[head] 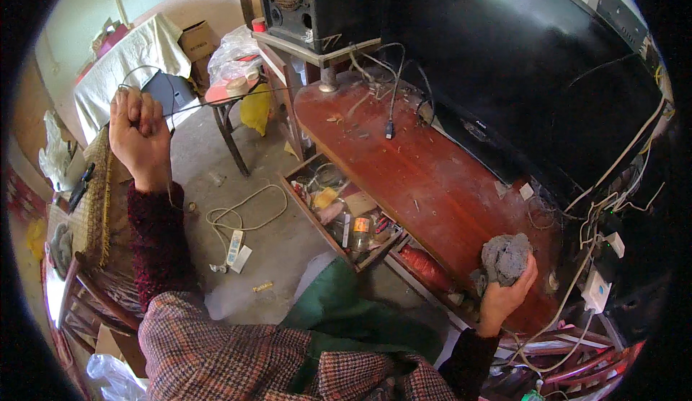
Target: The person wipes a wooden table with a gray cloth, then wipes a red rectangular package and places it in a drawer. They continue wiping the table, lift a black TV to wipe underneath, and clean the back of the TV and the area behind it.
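My left hand [140, 131] is raised at the left, its fingers closed around a thin dark cable [238, 98] that stretches right towards the television stand. My right hand [505, 298] holds a crumpled grey cloth [506, 259] over the near right end of the reddish-brown wooden stand top [400, 179]. Dust and small debris lie on that top. A black cable with a USB plug [389, 129] rests near its far end, below a black speaker [346, 12]. The large black television [519, 66] stands along the right side.
Two drawers stand open below the stand top, one holding a jar [361, 233] and mixed small items. A power strip [234, 247] and its cord lie on the floor. Cords and white adapters [596, 291] hang at the right. A stool [232, 98] bears plastic bags.
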Tool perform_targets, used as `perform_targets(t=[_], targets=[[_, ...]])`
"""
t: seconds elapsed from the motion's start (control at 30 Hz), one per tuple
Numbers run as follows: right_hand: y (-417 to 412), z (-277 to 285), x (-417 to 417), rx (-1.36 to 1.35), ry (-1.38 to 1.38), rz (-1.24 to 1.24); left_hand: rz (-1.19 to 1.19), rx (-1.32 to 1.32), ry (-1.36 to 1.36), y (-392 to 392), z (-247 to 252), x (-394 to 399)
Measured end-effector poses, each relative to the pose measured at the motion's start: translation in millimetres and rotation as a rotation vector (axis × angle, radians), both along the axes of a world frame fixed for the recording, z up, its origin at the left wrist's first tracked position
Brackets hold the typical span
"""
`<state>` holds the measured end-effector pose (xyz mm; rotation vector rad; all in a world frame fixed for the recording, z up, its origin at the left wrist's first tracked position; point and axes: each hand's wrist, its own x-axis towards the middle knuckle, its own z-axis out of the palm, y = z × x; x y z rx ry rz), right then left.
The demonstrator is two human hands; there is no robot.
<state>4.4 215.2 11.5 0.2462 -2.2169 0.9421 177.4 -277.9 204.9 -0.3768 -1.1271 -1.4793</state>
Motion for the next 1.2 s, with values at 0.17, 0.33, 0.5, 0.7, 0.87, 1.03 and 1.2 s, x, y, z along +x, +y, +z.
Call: perform_targets(t=[0.17, 0.33, 0.5, 0.7, 0.87, 1.03, 1.2], targets=[[4, -4, -2, 0.002, 0.015, 0.016, 0.309, -0.032, -0.246, -11, -18, 19], [4, -5, -2, 0.056, 0.016, 0.013, 0.52, 0.018, -0.595, -34, -88, 44], [5, -5, -1, 0.077, 0.001, 0.003, 0.487, 0.002, -0.906, -33, -196, 68], [4, -2, -2, 0.047, -0.013, 0.01, 0.204, 0.566, -0.781, -20, -255, 60], [1, -2, -2, 0.066, 0.019, 0.011, 0.31, -0.013, -1.221, -9, -257, 24], [1, -2, -4, 0.106, 0.038, -0.023, 0.62, -1.034, -1.708, -13, -228, -50], [-5, -1, -2, 0.077, 0.028, -0.008, 0.57, -1.03, -1.895, -31, -263, -78]])
